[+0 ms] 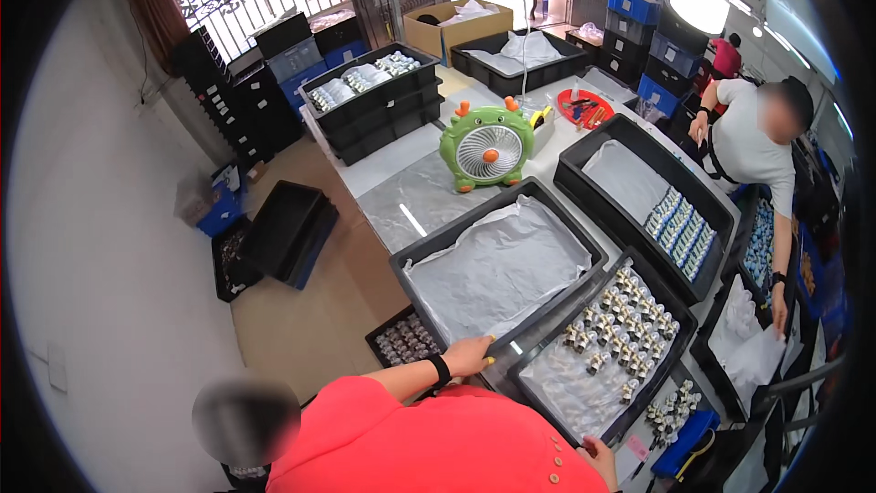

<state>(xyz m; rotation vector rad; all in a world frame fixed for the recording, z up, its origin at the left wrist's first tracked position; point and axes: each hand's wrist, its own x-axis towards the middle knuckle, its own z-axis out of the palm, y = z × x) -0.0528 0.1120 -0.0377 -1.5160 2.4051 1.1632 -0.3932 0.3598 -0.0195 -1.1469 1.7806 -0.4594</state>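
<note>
My left hand (468, 357), with a black band at the wrist, grips the near corner of a black tray (415, 288). Crinkled grey-white sheeting (497, 265) lines that tray. At lower right, my right hand (598, 462) has its fingers curled at the near rim of a second black tray (538, 402); part of this hand is cut off by the frame. Small clear bulbs with brass-coloured bases (620, 324) stand in rows over the far part of the second tray, and clear film (575, 393) covers its near part.
A green animal-shaped fan (488, 146) stands beyond the lined tray. To the right are a tray of blue-and-white parts (680, 233), loose bulbs (672, 413) and a blue pouch (684, 445). A co-worker (753, 132) reaches into another tray. Stacked trays (374, 119) occupy the table's far left.
</note>
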